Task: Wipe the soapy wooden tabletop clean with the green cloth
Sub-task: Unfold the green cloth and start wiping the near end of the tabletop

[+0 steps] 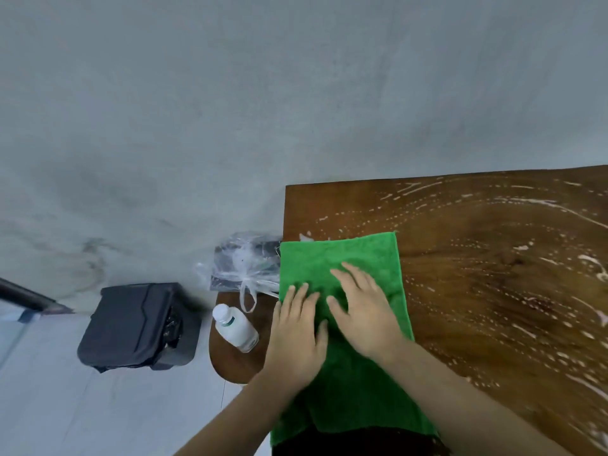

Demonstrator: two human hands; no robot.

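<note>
A green cloth (345, 383) lies spread flat along the left edge of the brown wooden tabletop (493, 291), its near end hanging over the table's front edge. My left hand (296, 337) and my right hand (365, 314) both press palm-down on the cloth, fingers spread, side by side. White soap streaks and dots (526, 245) cover the wood to the right of the cloth and toward the far edge.
Left of the table stands a low round wooden stool (233, 366) holding a white plastic bottle (235, 329) and a clear plastic bag (246, 261). A dark grey case (138, 327) sits on the floor further left. A grey wall rises behind.
</note>
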